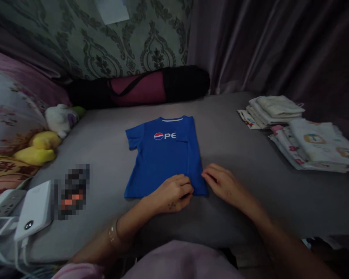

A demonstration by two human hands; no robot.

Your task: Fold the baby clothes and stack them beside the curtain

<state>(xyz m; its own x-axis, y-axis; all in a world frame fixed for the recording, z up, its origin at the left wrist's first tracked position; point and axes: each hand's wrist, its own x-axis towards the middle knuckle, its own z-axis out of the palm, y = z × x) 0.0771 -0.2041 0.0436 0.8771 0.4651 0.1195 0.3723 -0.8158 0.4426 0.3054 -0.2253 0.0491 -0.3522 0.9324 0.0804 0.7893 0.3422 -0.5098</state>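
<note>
A blue T-shirt [163, 162] lies front up on the grey bed, its collar away from me. Its right side is folded inward over the front, covering part of the white lettering beside a round red, white and blue logo. The left sleeve is spread out. My left hand [176, 192] is closed on the bottom hem, by the inner edge of the folded strip. At the outer folded edge, my right hand [221, 182] has its fingers pinched together on the cloth. The exact grip of the fingertips is partly hidden.
Stacks of folded cloths [275, 108] and printed garments [317, 141] lie to the right. A dark red and black long bag [139, 90] lines the back. To the left are plush toys [43, 147], a white power bank [35, 209] with cables, and a pixelated item [72, 192].
</note>
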